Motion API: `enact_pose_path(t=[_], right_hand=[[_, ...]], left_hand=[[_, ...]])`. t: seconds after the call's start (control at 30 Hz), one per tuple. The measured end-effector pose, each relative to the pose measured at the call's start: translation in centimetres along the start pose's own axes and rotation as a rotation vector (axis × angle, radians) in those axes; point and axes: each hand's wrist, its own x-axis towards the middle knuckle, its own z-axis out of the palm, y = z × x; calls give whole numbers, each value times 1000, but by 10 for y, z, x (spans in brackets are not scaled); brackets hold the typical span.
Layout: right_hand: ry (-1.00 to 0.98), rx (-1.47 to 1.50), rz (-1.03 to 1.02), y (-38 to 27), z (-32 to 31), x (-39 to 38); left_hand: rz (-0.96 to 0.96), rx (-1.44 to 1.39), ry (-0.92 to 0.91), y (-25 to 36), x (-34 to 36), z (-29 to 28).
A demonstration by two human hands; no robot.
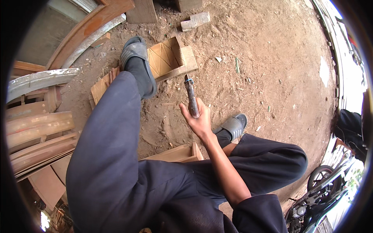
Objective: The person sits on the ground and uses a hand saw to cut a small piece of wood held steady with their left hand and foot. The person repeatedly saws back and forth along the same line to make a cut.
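In my right hand (199,120) is the dark, worn handle of a saw (190,95), with a blue tie near its top. Its thin blade, seen almost edge-on, runs away from me along the right end of a wooden board (157,62) marked with zigzag pencil lines. My left foot, in a grey slide sandal (136,50), presses across this board. Beyond my left knee, a few fingers of my left hand (113,73) curl over the board's left part; the rest of that hand is hidden. Under the board's right end lies a pale wood block (189,58).
Curved wooden pieces (40,120) are stacked at the left, below a large wooden frame (83,35). A wood offcut (195,21) lies on the dirt floor (279,77) ahead. A wooden box-like piece (175,153) is under my legs. A motorcycle (318,194) stands at the lower right.
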Motion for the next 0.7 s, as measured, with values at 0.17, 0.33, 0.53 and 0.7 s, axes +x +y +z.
enact_pose_path(t=[0.17,0.33,0.53,0.7], right_hand=[[79,48,19,-18,-6,4],[40,23,41,-39,-19,-4],[57,-41,57,-41,-7,-7],[44,-52,73,-48,4,-7]], left_hand=[[5,22,12,-13,-1,0],[23,35,29,-20,0,-1],[45,17,52,-16,4,4],[76,-7,100,-33,-1,11]])
